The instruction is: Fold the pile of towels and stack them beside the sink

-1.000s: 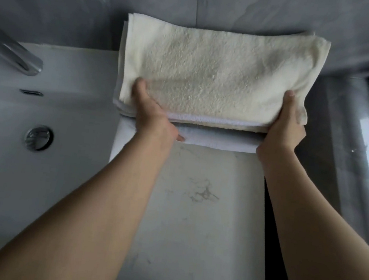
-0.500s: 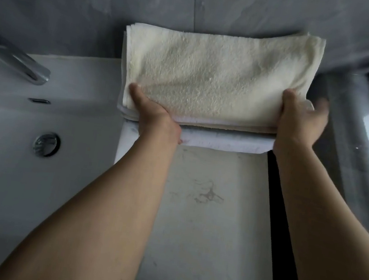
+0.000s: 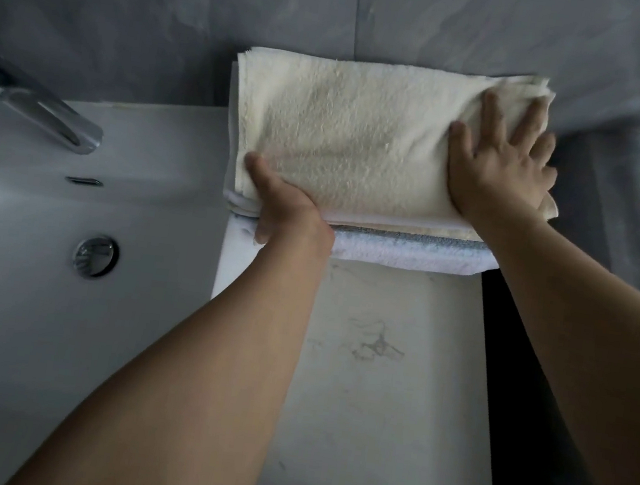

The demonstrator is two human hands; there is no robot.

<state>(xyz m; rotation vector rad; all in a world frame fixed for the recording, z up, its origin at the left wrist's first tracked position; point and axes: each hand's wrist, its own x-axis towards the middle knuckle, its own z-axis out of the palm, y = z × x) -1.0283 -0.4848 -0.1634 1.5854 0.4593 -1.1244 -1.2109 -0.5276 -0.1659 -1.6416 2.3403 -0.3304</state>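
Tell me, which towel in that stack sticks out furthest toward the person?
The pale bluish-white towel at the bottom. Its folded edge juts out past the cream towel on top, which the right hand presses flat and the left hand grips.

The scene is viewed from a single head-worn wide-angle camera, aimed steeply downward and forward at close range over the surface (image 3: 372, 391) toward the grey wall (image 3: 340, 13) behind.

There are 2 hands (image 3: 283, 201) (image 3: 498, 172), 1 stack of folded towels (image 3: 348, 140), 1 sink (image 3: 20, 284), 1 faucet (image 3: 39, 107) and 1 drain (image 3: 96, 256).
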